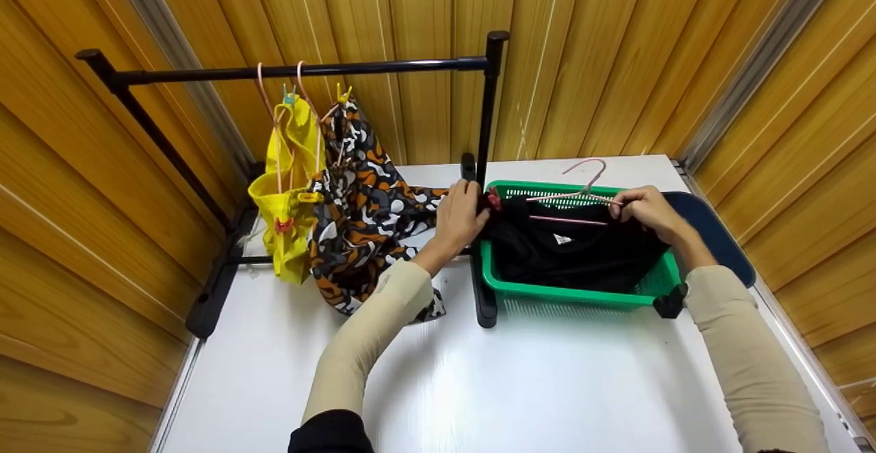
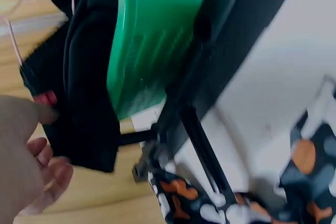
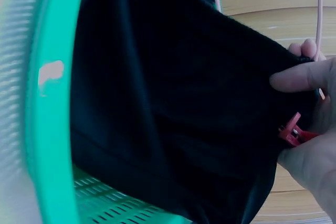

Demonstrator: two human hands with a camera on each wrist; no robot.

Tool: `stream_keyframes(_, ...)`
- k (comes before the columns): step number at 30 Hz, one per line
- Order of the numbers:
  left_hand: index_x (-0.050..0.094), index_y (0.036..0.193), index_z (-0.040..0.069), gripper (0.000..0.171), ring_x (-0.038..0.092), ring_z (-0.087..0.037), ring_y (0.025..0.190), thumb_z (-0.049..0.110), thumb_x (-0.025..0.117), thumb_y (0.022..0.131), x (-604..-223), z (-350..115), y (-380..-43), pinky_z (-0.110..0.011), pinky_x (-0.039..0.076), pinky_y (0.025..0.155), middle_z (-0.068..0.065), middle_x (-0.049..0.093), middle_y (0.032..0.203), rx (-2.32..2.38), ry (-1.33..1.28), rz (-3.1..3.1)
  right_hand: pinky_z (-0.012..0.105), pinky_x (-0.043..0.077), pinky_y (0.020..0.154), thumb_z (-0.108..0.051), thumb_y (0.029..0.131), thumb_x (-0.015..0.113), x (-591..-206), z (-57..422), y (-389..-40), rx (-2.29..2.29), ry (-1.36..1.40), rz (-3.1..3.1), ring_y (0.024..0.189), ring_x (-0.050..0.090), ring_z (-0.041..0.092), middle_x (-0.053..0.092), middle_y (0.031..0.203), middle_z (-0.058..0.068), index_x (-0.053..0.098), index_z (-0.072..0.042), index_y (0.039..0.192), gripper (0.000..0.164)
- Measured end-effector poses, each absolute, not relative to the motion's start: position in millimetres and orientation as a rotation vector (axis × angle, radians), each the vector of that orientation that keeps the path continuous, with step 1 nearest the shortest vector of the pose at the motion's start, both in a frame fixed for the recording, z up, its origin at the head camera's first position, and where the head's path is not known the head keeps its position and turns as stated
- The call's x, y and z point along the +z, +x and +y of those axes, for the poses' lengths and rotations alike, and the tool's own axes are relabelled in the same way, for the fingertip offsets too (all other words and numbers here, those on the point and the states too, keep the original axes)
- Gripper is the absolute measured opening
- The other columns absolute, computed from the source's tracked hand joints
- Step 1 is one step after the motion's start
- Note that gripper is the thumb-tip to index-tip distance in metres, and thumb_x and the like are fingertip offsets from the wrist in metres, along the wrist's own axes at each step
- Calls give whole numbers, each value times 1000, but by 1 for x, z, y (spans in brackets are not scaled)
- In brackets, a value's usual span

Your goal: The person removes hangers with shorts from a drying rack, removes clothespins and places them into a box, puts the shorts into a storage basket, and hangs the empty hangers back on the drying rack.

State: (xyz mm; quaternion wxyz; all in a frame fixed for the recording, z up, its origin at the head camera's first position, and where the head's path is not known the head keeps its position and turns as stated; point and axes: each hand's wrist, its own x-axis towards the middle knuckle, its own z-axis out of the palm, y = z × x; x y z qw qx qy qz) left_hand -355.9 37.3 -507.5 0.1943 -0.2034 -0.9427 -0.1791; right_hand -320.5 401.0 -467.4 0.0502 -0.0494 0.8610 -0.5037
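A black shirt (image 1: 568, 254) on a pink wire hanger (image 1: 590, 189) lies spread over the green basket (image 1: 568, 294), its lower part inside. My right hand (image 1: 647, 208) pinches the shirt's right shoulder and the hanger end. In the right wrist view a red clothespin (image 3: 295, 131) sits between that hand's thumb and palm, by the cloth. At the other shoulder, my left hand (image 1: 460, 215) has its thumb tip close to a second red clothespin (image 2: 46, 98), with the other fingers loosely bent at the cloth's edge.
A black rack (image 1: 383, 67) stands to the left, its post right beside the basket. Yellow clothing (image 1: 294, 138) and a patterned garment (image 1: 366, 193) hang there on pink hangers with coloured clips. Behind the basket's right end lies a dark blue object (image 1: 712, 227). Wood-patterned walls enclose the white surface.
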Motion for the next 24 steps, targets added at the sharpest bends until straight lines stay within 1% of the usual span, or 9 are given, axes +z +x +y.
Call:
stream_keyframes(2, 62, 122, 9, 34, 60, -28, 116, 28, 69, 94, -506, 33, -359, -43, 50, 95, -9, 63, 123, -481, -657, -2670, 28, 29, 42, 14, 80, 51, -461, 401, -321, -1532, -185, 2608, 60, 47, 11, 61, 70, -12, 63, 5, 80, 15)
stream_keyframes(4, 63, 122, 10, 30, 59, -27, 119, 26, 64, 97, -504, 31, -360, -43, 48, 99, -8, 64, 126, -449, -730, -2687, 27, 30, 42, 15, 81, 52, -455, 398, -321, -1532, -220, 2602, 60, 47, 10, 61, 70, -11, 62, 5, 80, 15)
stream_keyframes(7, 71, 106, 9, 18, 68, -27, 106, 20, 60, 98, -502, 34, -358, -41, 54, 88, -8, 74, 111, -428, -719, -2657, 24, 30, 42, 13, 81, 54, -449, 391, -324, -1528, -251, 2612, 58, 46, 9, 61, 70, -12, 63, 7, 83, 12)
stream_keyframes(11, 72, 80, 9, 19, 75, -30, 82, 14, 59, 93, -501, 39, -356, -43, 59, 68, -11, 77, 87, -475, -522, -2613, 21, 31, 42, 11, 81, 56, -446, 381, -326, -1526, -263, 2667, 54, 44, 5, 68, 74, -12, 70, 7, 91, 17)
stream_keyframes(15, 72, 78, 10, 17, 74, -31, 83, 10, 61, 90, -507, 39, -355, -44, 60, 70, -11, 77, 86, -503, -374, -2650, 17, 44, 63, 14, 79, 59, -452, 373, -325, -1340, -461, 2852, 73, 59, 3, 78, 93, 4, 76, 3, 102, 31)
stream_keyframes(18, 74, 81, 10, 15, 74, -31, 86, 8, 61, 88, -513, 36, -357, -44, 59, 74, -11, 78, 89, -529, -315, -2697, 29, 50, 88, 13, 78, 63, -456, 370, -324, -1075, -688, 3016, 100, 66, 17, 76, 109, 18, 75, 1, 111, 38)
stream_keyframes(19, 74, 81, 10, 15, 74, -32, 87, 7, 61, 87, -514, 35, -357, -44, 59, 75, -11, 78, 89, -551, -300, -2709, 36, 50, 91, 12, 79, 64, -456, 369, -324, -992, -735, 3049, 103, 66, 23, 74, 113, 21, 74, 1, 116, 39)
stream_keyframes(22, 73, 81, 11, 16, 74, -32, 89, 6, 59, 88, -517, 30, -361, -45, 59, 77, -11, 78, 90, -616, -263, -2735, 52, 50, 86, 9, 82, 70, -455, 368, -322, -833, -807, 3083, 97, 63, 38, 68, 121, 27, 65, 2, 129, 49)
stream_keyframes(24, 72, 81, 11, 17, 75, -32, 90, 6, 59, 89, -518, 27, -363, -46, 59, 79, -10, 78, 90, -653, -259, -2736, 56, 48, 83, 8, 83, 71, -454, 370, -321, -779, -820, 3095, 94, 60, 40, 65, 122, 29, 61, 3, 134, 53)
